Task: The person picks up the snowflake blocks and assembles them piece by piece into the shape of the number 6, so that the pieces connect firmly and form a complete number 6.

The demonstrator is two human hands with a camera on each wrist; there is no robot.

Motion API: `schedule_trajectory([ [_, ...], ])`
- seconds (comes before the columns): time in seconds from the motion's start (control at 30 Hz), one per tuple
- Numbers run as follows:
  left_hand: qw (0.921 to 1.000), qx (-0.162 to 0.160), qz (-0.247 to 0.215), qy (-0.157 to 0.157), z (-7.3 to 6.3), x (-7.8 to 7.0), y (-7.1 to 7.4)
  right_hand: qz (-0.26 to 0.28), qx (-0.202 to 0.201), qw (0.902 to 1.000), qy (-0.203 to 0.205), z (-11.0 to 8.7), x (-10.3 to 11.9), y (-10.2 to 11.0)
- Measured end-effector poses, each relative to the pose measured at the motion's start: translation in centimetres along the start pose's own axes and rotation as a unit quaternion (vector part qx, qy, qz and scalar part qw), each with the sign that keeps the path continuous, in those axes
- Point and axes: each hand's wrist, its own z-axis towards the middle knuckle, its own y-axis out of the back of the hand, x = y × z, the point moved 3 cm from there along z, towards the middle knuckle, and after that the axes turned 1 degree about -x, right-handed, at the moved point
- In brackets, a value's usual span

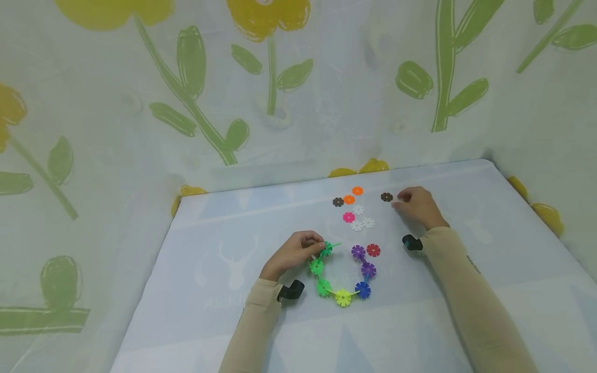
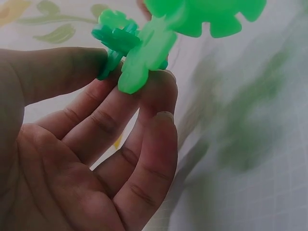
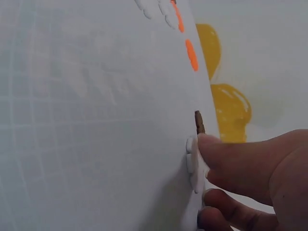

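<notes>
My left hand (image 1: pixel 295 254) pinches a green notched flower disc (image 1: pixel 328 249) at the upper left end of a curved chain of linked discs. In the left wrist view thumb and fingertips hold the darker green disc (image 2: pixel 120 41), joined to a lighter green one (image 2: pixel 147 55). The chain runs through green, yellow (image 1: pixel 343 298), blue (image 1: pixel 363 290) and purple (image 1: pixel 368 270) discs. At the back right, my right hand (image 1: pixel 420 206) has its thumb and fingertips at a white disc (image 3: pixel 192 163), seeming to pinch its edge; part of that contact is hidden. A brown disc (image 1: pixel 386 197) lies beside these fingertips.
A red disc (image 1: pixel 373 250) lies by the chain's purple end. Farther back are loose orange (image 1: pixel 357 191), brown (image 1: pixel 338 202), pink (image 1: pixel 349 217) and white (image 1: pixel 368 223) discs. The pale cloth-covered table (image 1: pixel 196 311) meets a flower-printed curtain (image 1: pixel 326 134) behind.
</notes>
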Motion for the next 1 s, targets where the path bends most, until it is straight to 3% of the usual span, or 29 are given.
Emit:
schedule_trajectory([
  [0.67, 1.0000, 0.000, -0.004, 0.003, -0.1, -0.1, 0.0, -0.026, 0.022, 0.9992, -0.020, -0.3, -0.1, -0.1],
  [0.9, 1.0000, -0.002, -0.006, 0.004, 0.0, -0.1, 0.1, -0.006, 0.025, 0.9995, -0.019, -0.8, 0.3, -0.4],
  [1.0, 1.0000, -0.005, -0.006, 0.000, 0.0, -0.1, 0.1, 0.011, 0.021, 0.9997, 0.002, -1.4, 1.0, -0.6],
])
